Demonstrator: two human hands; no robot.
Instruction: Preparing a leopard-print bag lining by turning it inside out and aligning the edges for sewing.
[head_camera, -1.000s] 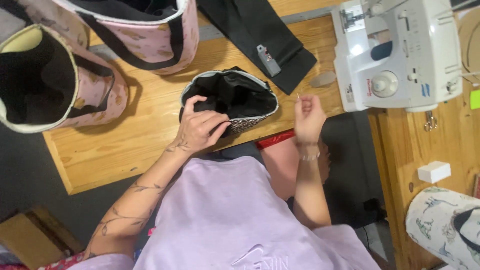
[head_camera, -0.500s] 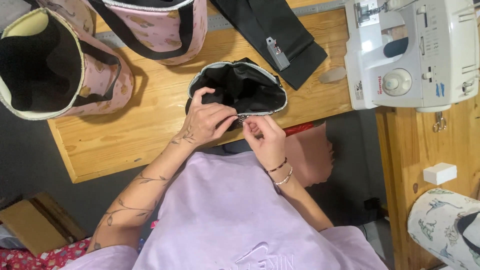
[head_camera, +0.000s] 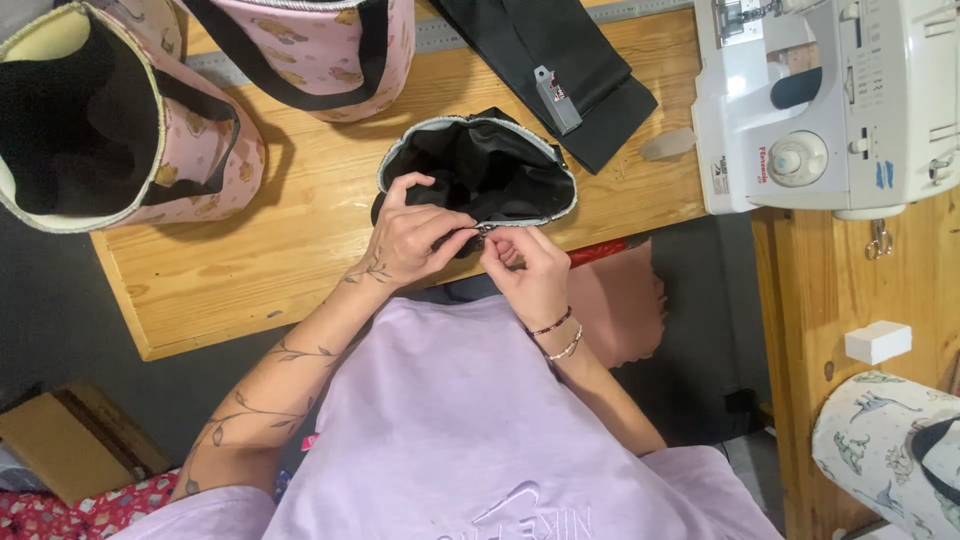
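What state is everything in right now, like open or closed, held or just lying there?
Black pouch: mouth open, on the wooden table, near rim pinched by both hands.
Left hand: closed on the pouch rim.
Right hand: fingertips pinched at the same rim.
Pink bag: open, lying on its side.
Black fabric strip: folded, lying flat.
Sewing machine: upright, untouched.
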